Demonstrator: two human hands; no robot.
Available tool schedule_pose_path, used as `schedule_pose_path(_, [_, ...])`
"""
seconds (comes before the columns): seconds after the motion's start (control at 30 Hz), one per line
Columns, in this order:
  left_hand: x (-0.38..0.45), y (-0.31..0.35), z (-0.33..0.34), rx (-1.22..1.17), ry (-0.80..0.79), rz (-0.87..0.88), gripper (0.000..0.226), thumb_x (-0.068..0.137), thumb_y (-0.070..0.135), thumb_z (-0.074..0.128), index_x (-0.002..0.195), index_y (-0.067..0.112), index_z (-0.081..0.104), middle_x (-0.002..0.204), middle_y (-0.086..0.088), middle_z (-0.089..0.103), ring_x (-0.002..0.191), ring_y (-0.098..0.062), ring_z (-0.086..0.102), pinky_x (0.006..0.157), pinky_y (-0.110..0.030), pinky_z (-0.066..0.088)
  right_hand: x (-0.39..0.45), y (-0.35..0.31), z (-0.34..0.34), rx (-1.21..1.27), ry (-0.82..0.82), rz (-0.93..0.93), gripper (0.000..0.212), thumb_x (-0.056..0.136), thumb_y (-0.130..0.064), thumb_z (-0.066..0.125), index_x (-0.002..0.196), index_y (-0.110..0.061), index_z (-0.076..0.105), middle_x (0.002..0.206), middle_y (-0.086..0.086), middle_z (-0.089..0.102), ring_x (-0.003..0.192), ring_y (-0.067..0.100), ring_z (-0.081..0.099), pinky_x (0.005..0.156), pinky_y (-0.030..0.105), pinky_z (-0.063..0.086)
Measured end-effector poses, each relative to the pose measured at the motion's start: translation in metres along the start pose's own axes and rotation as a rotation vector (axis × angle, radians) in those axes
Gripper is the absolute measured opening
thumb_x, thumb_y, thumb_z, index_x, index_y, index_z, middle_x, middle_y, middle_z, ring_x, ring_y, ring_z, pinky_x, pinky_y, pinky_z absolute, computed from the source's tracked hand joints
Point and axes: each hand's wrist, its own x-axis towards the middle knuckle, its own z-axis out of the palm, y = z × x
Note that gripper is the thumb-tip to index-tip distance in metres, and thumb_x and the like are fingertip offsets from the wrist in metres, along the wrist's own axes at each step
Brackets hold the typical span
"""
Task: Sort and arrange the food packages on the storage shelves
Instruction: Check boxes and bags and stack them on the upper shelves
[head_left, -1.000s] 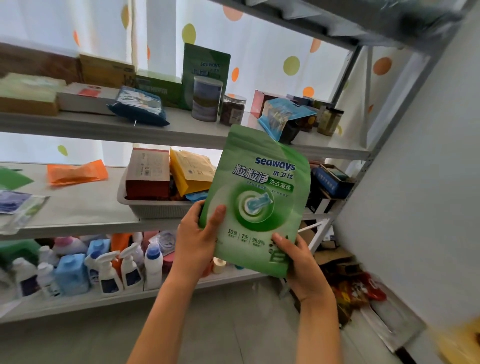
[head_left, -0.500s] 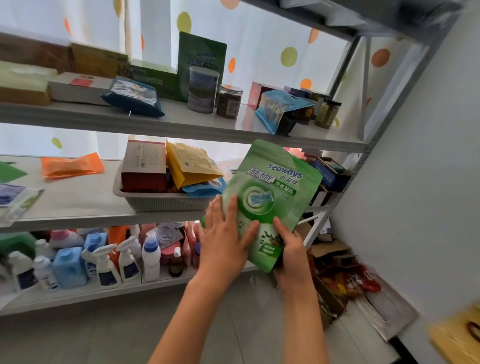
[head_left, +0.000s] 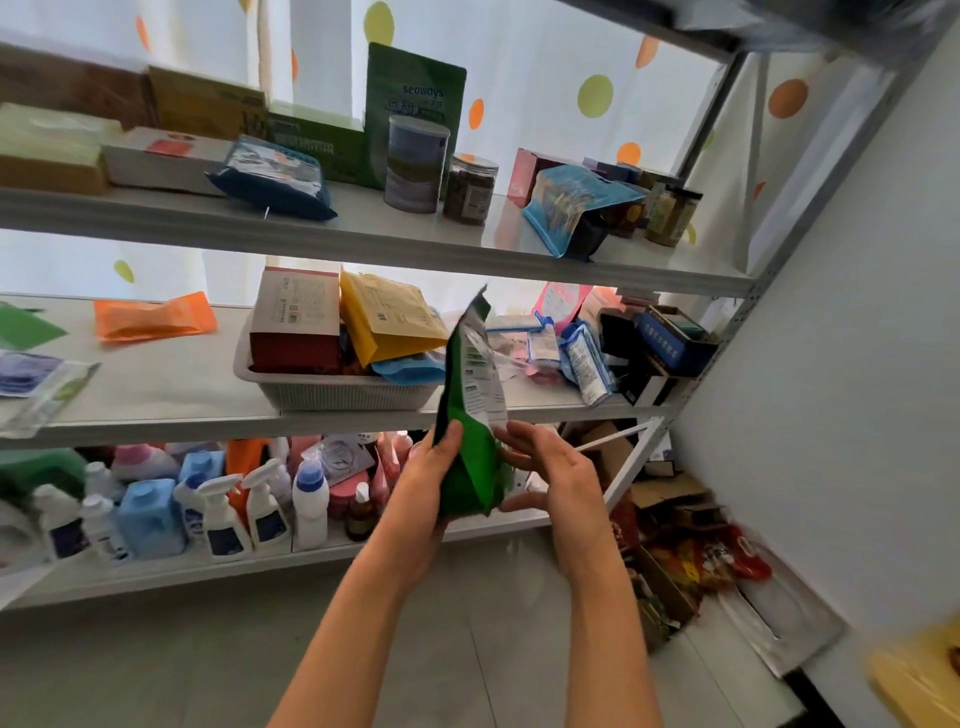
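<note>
A green pouch (head_left: 470, 415) stands edge-on to the camera in front of the middle shelf (head_left: 156, 410), its printed back facing right. My left hand (head_left: 426, 483) grips its lower part, thumb curled over the near edge. My right hand (head_left: 550, 473) is beside the pouch on the right, fingers spread and fairly straight, fingertips near or touching its back. A matching green pouch (head_left: 415, 98) stands upright at the back of the upper shelf (head_left: 363, 234), behind a grey tin (head_left: 415, 163).
A grey basket (head_left: 332, 389) with a red box and a yellow bag sits on the middle shelf, with loose packets and dark boxes to its right. Spray bottles (head_left: 223, 514) crowd the bottom shelf. Snack bags lie on the floor (head_left: 696, 561) by the white wall.
The pouch has turned from front-facing to edge-on and dropped lower. My left hand shifted its grip to the near edge; my right hand let go of the bottom corner and opened beside it.
</note>
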Motion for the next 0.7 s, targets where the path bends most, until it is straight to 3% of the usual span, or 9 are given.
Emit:
schedule_pose_path(0.03, [0.002, -0.001, -0.002, -0.066, 0.002, -0.024, 0.044, 0.091, 0.048, 0.049, 0.129, 0.027, 0.057, 0.117, -0.003, 0.072, 0.104, -0.023, 0.071, 0.07, -0.031, 0.058, 0.002, 0.003, -0.002, -0.022, 0.038, -0.019, 0.025, 0.105, -0.024, 0.049, 0.119, -0.021, 0.07, 0.112, -0.006, 0.075, 0.109, 0.012, 0.068, 0.081, 0.042, 0.062])
schedule_pose_path(0.1, [0.001, 0.002, -0.005, -0.151, 0.008, -0.046, 0.039, 0.094, 0.046, 0.046, 0.124, 0.027, 0.06, 0.115, -0.003, 0.074, 0.104, -0.024, 0.071, 0.08, -0.042, 0.058, 0.004, 0.007, -0.005, -0.053, 0.117, -0.05, 0.021, 0.099, -0.016, 0.061, 0.117, -0.026, 0.068, 0.108, -0.01, 0.073, 0.105, 0.006, 0.066, 0.079, 0.023, 0.059])
schedule_pose_path(0.17, [0.002, 0.003, -0.007, -0.202, 0.016, -0.078, 0.042, 0.092, 0.048, 0.047, 0.125, 0.026, 0.061, 0.117, -0.006, 0.073, 0.107, -0.03, 0.069, 0.082, -0.051, 0.058, 0.006, 0.014, -0.011, -0.038, 0.149, -0.033, 0.035, 0.092, -0.022, 0.071, 0.125, -0.03, 0.06, 0.117, -0.014, 0.064, 0.11, 0.001, 0.06, 0.079, 0.014, 0.055])
schedule_pose_path(0.23, [0.004, 0.0, -0.007, -0.209, 0.013, -0.115, 0.046, 0.092, 0.051, 0.045, 0.127, 0.026, 0.06, 0.119, -0.009, 0.071, 0.107, -0.035, 0.069, 0.065, -0.048, 0.06, 0.008, 0.021, -0.018, 0.071, 0.142, 0.041, 0.053, 0.084, -0.035, 0.079, 0.132, -0.027, 0.058, 0.128, -0.005, 0.066, 0.118, 0.011, 0.062, 0.095, 0.028, 0.055])
schedule_pose_path(0.3, [0.007, -0.001, -0.006, -0.156, 0.044, -0.153, 0.045, 0.095, 0.052, 0.042, 0.124, 0.025, 0.063, 0.114, -0.01, 0.073, 0.1, -0.034, 0.071, 0.057, -0.043, 0.061, 0.007, 0.026, -0.027, 0.184, 0.093, 0.08, 0.051, 0.083, -0.037, 0.078, 0.129, -0.023, 0.063, 0.124, 0.001, 0.071, 0.118, 0.02, 0.066, 0.1, 0.039, 0.053])
schedule_pose_path(0.43, [0.023, -0.01, -0.009, 0.082, 0.179, -0.074, 0.045, 0.089, 0.056, 0.049, 0.101, 0.02, 0.074, 0.1, -0.01, 0.076, 0.088, -0.024, 0.074, 0.078, -0.04, 0.057, 0.007, 0.034, -0.044, 0.289, 0.108, 0.101, 0.044, 0.085, -0.025, 0.071, 0.128, -0.017, 0.064, 0.121, 0.007, 0.073, 0.114, 0.027, 0.069, 0.099, 0.046, 0.053])
schedule_pose_path(0.5, [0.03, -0.021, -0.008, 0.21, 0.217, 0.006, 0.045, 0.095, 0.05, 0.048, 0.087, 0.016, 0.077, 0.088, -0.015, 0.075, 0.077, -0.024, 0.07, 0.074, -0.038, 0.053, 0.011, 0.041, -0.051, 0.301, 0.161, 0.108, 0.045, 0.083, -0.023, 0.074, 0.127, -0.016, 0.065, 0.12, 0.01, 0.073, 0.113, 0.031, 0.069, 0.102, 0.052, 0.051])
schedule_pose_path(0.6, [0.039, -0.032, 0.001, 0.303, 0.221, 0.043, 0.048, 0.102, 0.043, 0.043, 0.094, 0.007, 0.073, 0.079, -0.016, 0.071, 0.067, -0.022, 0.063, 0.061, -0.027, 0.049, 0.019, 0.048, -0.06, 0.273, 0.244, 0.086, 0.046, 0.079, -0.022, 0.076, 0.123, -0.015, 0.066, 0.118, 0.009, 0.074, 0.11, 0.029, 0.07, 0.1, 0.052, 0.053])
schedule_pose_path(0.7, [0.057, -0.035, 0.017, 0.319, 0.211, -0.009, 0.04, 0.103, 0.047, 0.037, 0.1, 0.027, 0.071, 0.095, -0.005, 0.075, 0.088, -0.02, 0.07, 0.077, -0.029, 0.052, 0.033, 0.049, -0.078, 0.271, 0.301, 0.069, 0.042, 0.081, -0.018, 0.075, 0.122, -0.015, 0.066, 0.115, 0.007, 0.075, 0.108, 0.026, 0.071, 0.097, 0.049, 0.056])
